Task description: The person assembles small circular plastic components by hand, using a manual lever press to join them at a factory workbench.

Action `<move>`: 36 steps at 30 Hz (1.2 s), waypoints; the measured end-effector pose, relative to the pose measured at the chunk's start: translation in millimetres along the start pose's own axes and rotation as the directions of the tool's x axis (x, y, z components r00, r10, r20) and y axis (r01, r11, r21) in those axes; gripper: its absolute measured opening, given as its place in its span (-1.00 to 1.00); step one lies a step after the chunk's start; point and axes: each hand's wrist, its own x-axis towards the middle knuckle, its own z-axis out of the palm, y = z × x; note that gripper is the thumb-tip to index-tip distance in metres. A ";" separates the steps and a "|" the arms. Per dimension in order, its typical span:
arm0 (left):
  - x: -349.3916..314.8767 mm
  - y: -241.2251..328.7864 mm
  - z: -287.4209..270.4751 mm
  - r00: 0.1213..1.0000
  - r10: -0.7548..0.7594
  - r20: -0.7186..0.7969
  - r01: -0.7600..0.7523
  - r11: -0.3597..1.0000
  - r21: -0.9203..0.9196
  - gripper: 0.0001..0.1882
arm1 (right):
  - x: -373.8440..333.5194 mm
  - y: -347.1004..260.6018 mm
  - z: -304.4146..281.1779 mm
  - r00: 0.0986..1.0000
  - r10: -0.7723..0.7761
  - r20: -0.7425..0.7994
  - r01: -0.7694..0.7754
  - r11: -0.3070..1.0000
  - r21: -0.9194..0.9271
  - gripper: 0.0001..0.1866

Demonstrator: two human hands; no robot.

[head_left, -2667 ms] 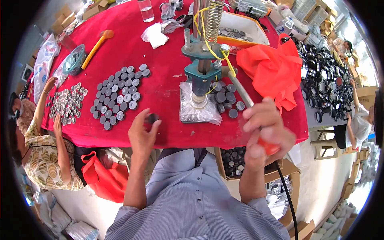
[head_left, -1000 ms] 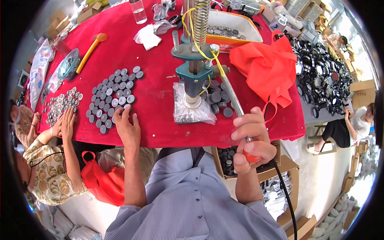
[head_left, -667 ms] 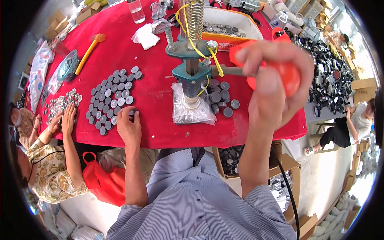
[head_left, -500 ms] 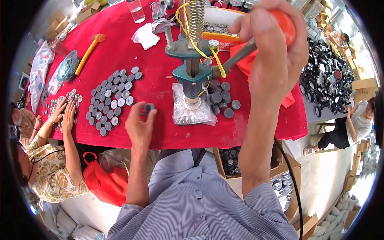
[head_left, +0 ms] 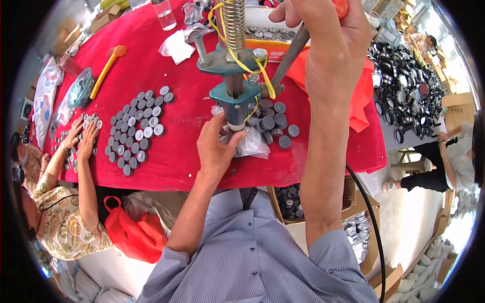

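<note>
A green hand press [head_left: 235, 96] with a coiled spring stands in front of me on a red-clothed table. My left hand [head_left: 214, 146] is at the foot of its ram, thumb and fingers closed around a small round grey cap that they mostly hide. Crumpled clear plastic [head_left: 252, 145] lies under the ram. Raised at the right, my right hand [head_left: 333, 55] is wrapped around the red knob [head_left: 341, 7] of the press's metal lever [head_left: 292, 56]. Grey round caps [head_left: 268, 122] are heaped just right of the press, and a flat group of similar caps [head_left: 139, 135] lies to the left.
Farther left are an orange-headed hammer [head_left: 104, 71], a basket [head_left: 83, 90] and a co-worker's hands [head_left: 83, 139] over small round pieces. A box of metal discs [head_left: 273, 38] stands behind the press. Dark round pieces [head_left: 409, 91] cover a table at right. Red fabric [head_left: 356, 101] lies beneath my right arm.
My left hand has moved right with the grey cap, from the open cloth to beneath the press ram. My right hand stays on the lever knob, shifted slightly up and left in view.
</note>
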 end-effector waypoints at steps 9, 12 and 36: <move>2.3 5.5 2.0 0.988 -0.141 0.067 0.140 0.990 0.029 -0.33 | -12.0 7.3 -15.5 0.975 -0.217 0.039 0.213 0.974 0.081 -0.80; -0.5 -0.3 -25.8 0.997 -0.070 0.022 0.069 0.997 0.040 -0.37 | -43.5 -61.2 9.8 0.957 0.223 -0.187 -0.291 0.752 -0.591 -0.72; -16.1 -112.7 -121.0 0.990 0.074 -0.119 0.028 0.727 0.686 -0.64 | -189.1 -134.9 34.3 0.984 0.132 -0.122 -0.180 0.771 -0.611 -0.73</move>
